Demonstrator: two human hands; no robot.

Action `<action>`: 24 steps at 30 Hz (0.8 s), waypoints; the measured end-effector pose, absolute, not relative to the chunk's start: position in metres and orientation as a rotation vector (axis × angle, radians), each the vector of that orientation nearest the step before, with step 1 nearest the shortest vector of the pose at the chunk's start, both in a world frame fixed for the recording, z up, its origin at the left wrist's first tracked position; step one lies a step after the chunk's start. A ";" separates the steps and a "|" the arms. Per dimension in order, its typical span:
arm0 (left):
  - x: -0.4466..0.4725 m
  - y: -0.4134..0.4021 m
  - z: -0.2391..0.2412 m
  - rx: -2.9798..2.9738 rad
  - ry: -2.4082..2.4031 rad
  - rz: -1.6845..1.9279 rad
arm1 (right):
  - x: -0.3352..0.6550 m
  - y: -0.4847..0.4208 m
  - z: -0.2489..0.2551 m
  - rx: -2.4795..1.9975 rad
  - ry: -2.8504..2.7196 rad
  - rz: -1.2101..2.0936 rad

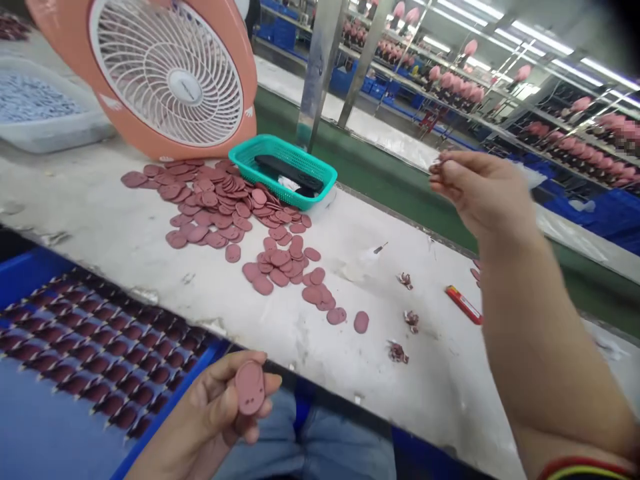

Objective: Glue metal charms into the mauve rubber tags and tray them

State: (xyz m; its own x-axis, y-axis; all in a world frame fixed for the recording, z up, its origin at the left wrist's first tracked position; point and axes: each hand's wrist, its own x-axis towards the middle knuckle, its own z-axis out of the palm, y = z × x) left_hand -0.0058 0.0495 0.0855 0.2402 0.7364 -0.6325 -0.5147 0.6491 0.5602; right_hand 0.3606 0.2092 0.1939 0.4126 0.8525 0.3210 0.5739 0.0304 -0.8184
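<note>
- Far left, a whitish plastic tub [60, 137] full of small pale-blue pieces, set on the white worktable [320, 353]
- Below, beside the table's front edge, a blue crate [20, 267] with rows of dark red oval pieces [95, 343]
- Next, an orange fan [175, 87] with a white grille, upright behind a heap of dusky-pink oval discs [210, 200]
- Nearer, over the jeans [345, 447], left hand [213, 407] clamped, thumb against fingers, on one pink oval disc [249, 388] (small dark dots toward its lower end)
- Right of the fan, against the heap, a green mesh basket [260, 183], a long black object [287, 172] inside
- Farther right, a lone disc [361, 322], then three small tufts of brown-and-white scraps [411, 321]
- Beyond these, a slim red-and-white stick [464, 305], flat on the table
- Far right, raised over the table, right hand [487, 190], thumb and fingertips together on small reddish-brown bits [436, 167] (too small to name)
</note>
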 end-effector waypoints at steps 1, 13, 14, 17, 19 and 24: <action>-0.003 0.046 0.090 0.253 0.987 0.853 | 0.349 0.182 0.201 -1.600 -1.296 0.418; -0.010 0.012 0.086 0.332 0.843 0.755 | 0.181 0.008 0.129 -1.163 -1.618 1.025; -0.011 0.011 0.086 0.338 0.839 0.751 | 0.181 0.007 0.127 -1.165 -1.631 1.011; -0.012 0.010 0.088 0.349 0.841 0.728 | 0.182 0.007 0.127 -1.166 -1.683 0.972; -0.012 0.009 0.088 0.350 0.825 0.717 | 0.182 0.007 0.128 -1.170 -1.708 0.971; -0.012 0.008 0.084 0.355 0.788 0.698 | 0.184 0.004 0.130 -1.189 -1.784 0.950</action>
